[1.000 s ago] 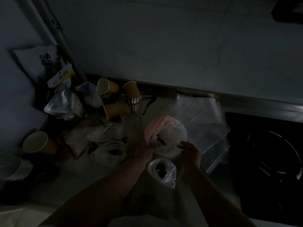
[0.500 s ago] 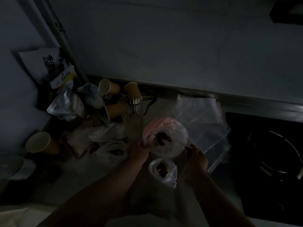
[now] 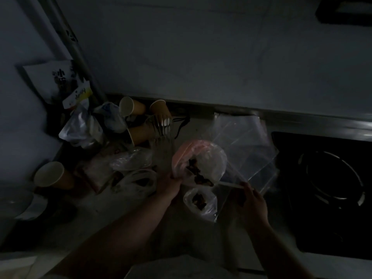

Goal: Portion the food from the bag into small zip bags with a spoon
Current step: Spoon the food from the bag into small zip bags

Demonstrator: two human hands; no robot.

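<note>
Both forearms bare to the bottom frame edge, no sleeves visible. Left hand (image 3: pixel 168 183) and right hand (image 3: pixel 254 201) bare: no gloves, no watch or wristband seen. Rings or nail detail: too dark to tell. Pale fabric at bottom centre, possibly clothing, unclear.

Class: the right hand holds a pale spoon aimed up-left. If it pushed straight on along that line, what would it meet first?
Most likely the dark food in the big bag, which the spoon held by the right hand seems already to touch; depth is unclear.
</note>
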